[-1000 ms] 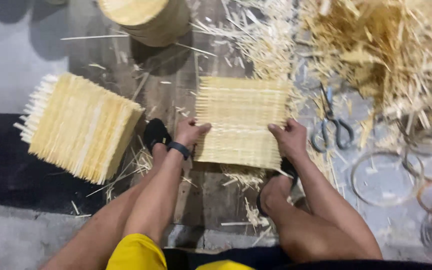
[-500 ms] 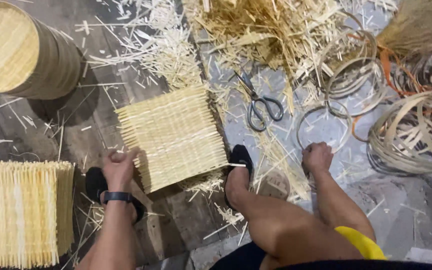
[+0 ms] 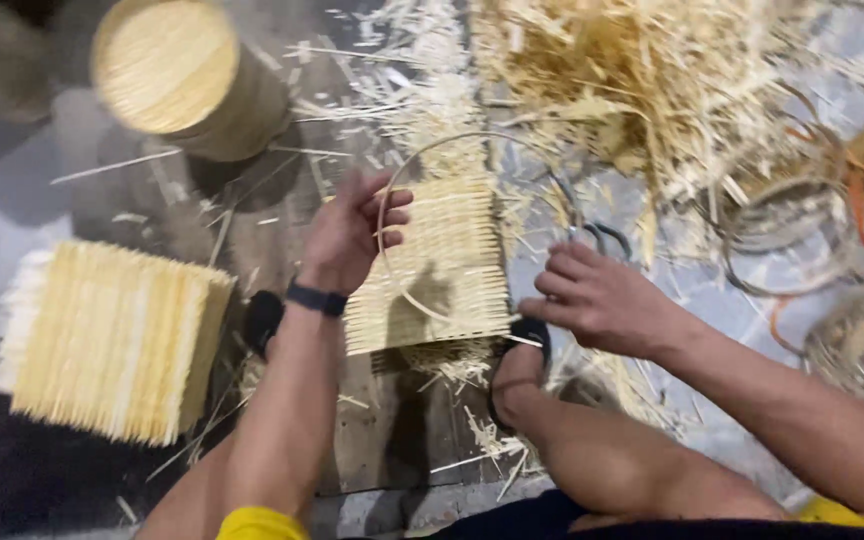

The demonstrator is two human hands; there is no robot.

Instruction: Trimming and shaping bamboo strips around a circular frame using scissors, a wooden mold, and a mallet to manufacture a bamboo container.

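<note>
A woven mat of pale bamboo slats (image 3: pixel 442 270) lies flat on the floor in front of me. Above it I hold a thin bamboo hoop (image 3: pixel 472 140), bent into a ring. My left hand (image 3: pixel 352 232) grips the hoop's left side, a dark band on its wrist. My right hand (image 3: pixel 597 298) holds the hoop's right side, near the mat's right edge. My foot in a dark sandal (image 3: pixel 522 365) rests at the mat's lower right corner.
A stack of woven slat mats (image 3: pixel 112 340) sits at the left. A round woven bamboo cylinder (image 3: pixel 187 75) stands at the upper left. Loose bamboo shavings (image 3: pixel 642 80) are heaped at the top right, with coiled strips and hoops (image 3: pixel 802 230) at the right.
Both hands have lifted off the floor and now hold a bamboo hoop over the mat. The view has swung back to the left.
</note>
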